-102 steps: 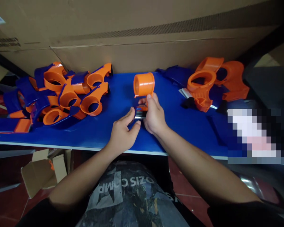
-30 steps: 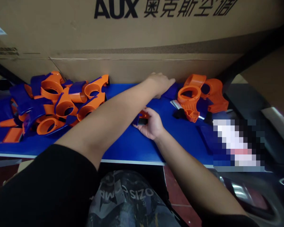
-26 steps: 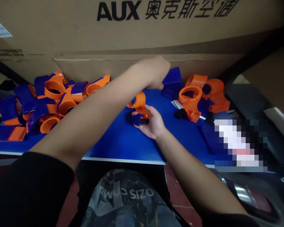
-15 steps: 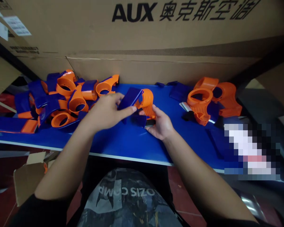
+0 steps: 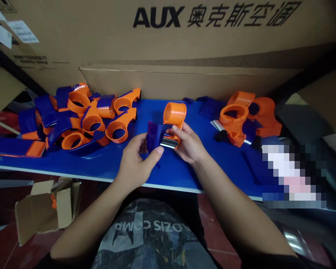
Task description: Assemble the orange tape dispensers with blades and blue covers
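Note:
My right hand (image 5: 190, 144) is closed round an orange tape dispenser body (image 5: 176, 112), its ring end pointing up and away. A dark, shiny roller (image 5: 169, 142) shows at the body's near end. My left hand (image 5: 136, 158) grips a blue plastic plate (image 5: 154, 136) between thumb and fingers, with the fingertips partly hidden behind it. The plate stands tilted just left of the dispenser body, close to the roller. Whether the two parts touch is hard to tell.
A heap of orange and blue tape dispensers (image 5: 92, 119) covers the table's left side. More orange dispenser bodies (image 5: 234, 116) lie at right beside blue plates (image 5: 210, 108). A large cardboard box (image 5: 156, 48) walls off the back. An open carton (image 5: 39, 213) is on the floor at left.
My left hand has moved down and nearer to me, turning the blue plate more upright. The dispenser body has rotated in my right hand, so its roller now shows.

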A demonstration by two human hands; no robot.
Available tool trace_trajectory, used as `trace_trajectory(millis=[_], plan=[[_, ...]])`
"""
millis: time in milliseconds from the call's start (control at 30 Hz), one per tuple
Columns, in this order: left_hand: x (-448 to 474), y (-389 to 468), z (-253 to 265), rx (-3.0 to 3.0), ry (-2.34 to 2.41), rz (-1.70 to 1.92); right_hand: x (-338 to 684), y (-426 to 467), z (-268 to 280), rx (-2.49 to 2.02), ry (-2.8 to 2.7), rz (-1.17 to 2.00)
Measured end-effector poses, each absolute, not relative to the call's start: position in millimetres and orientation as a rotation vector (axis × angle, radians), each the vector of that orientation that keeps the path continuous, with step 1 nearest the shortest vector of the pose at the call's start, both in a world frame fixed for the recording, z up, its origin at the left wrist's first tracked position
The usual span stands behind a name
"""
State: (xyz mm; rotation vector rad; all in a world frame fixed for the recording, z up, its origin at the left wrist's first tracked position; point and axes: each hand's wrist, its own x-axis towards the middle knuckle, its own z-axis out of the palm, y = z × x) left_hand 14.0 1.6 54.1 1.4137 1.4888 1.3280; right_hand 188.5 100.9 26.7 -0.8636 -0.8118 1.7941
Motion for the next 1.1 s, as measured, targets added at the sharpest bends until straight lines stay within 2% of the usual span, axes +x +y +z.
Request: trace_trajectory(millis=[167,600,867,1100], plan=[[31.5,0.9,48.7,1.444,1.517,1.338,186.2,99.5,28.1,-0.861,-0.73,1.804],[20.4,18.6,32.1,1.03,1.461,1.407,191.2,101.6,27.2,-0.814,-0.635,1.816],[36.4,19.7,43.2,0.791,1.209,1.383,190.0,98.3,30.2,-0.949,-0.78,1.893],[47.3,33.6,37.6,1.032,1.383,1.331,185.0,99.0,23.7,-0.935,-0.78,1.905]])
